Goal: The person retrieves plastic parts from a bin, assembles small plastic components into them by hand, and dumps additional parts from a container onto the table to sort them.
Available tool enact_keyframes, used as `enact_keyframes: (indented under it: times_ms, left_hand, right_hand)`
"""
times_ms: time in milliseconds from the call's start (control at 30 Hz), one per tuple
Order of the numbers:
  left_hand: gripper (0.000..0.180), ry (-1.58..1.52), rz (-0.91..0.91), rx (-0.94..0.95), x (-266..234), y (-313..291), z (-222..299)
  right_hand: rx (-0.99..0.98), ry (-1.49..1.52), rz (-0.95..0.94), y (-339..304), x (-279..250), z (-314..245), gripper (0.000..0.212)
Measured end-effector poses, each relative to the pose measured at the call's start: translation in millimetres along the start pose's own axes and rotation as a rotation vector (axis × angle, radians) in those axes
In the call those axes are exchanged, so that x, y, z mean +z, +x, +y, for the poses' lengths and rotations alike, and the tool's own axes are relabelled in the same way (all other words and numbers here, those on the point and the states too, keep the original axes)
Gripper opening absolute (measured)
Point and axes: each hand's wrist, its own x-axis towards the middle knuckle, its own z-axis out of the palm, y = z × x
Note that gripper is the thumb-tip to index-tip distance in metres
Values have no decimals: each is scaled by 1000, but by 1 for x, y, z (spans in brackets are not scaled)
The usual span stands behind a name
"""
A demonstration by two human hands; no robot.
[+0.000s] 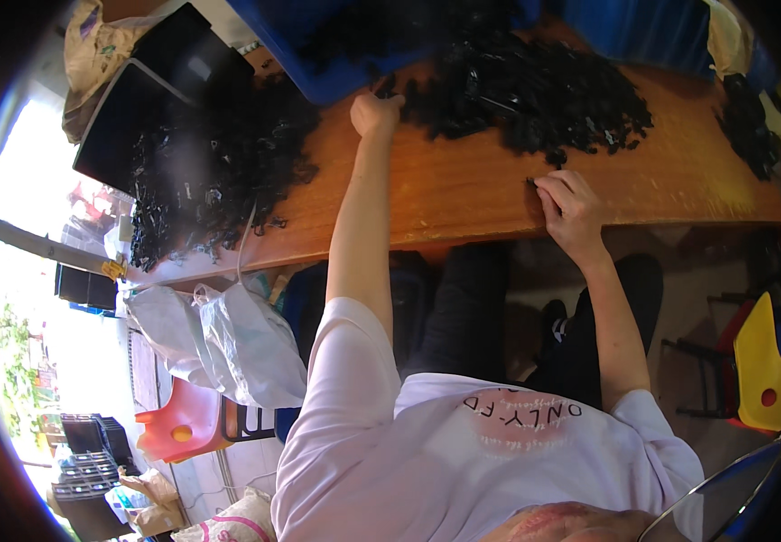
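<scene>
Presently, right hand (575,206) pinches small black piece (530,183) between closed fingertips, near wooden desk (463,185) front edge; left hand (374,113), closure unclear, beside glossy, heaped parts (544,95)

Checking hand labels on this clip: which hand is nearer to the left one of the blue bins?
Left. The left hand is right by the near end of the blue bin; the right hand is farther off, rightward and nearer the person.
</scene>
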Motion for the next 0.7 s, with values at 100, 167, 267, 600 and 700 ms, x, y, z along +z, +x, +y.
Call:
enact_keyframes:
  times_ms: [100,167,267,600,700]
  left_hand:
    - [48,85,-163,116,-4,10,-11]
    - [43,-56,-335,102,-12,-1,-16]
    - [40,-118,-286,181,-24,-43,-12]
    - [25,-1331,-545,-379,-103,-229,31]
    - [28,-1542,-668,-540,-113,-255,30]
  right_hand:
    - [-38,2,71,1,2,-3,20]
    - [-46,14,109,-4,3,-2,21]
    - [-232,6,188,-10,4,1,32]
    - [-198,138,221,-15,4,-39,29]
    - [-139,255,197,-12,-1,-58,27]
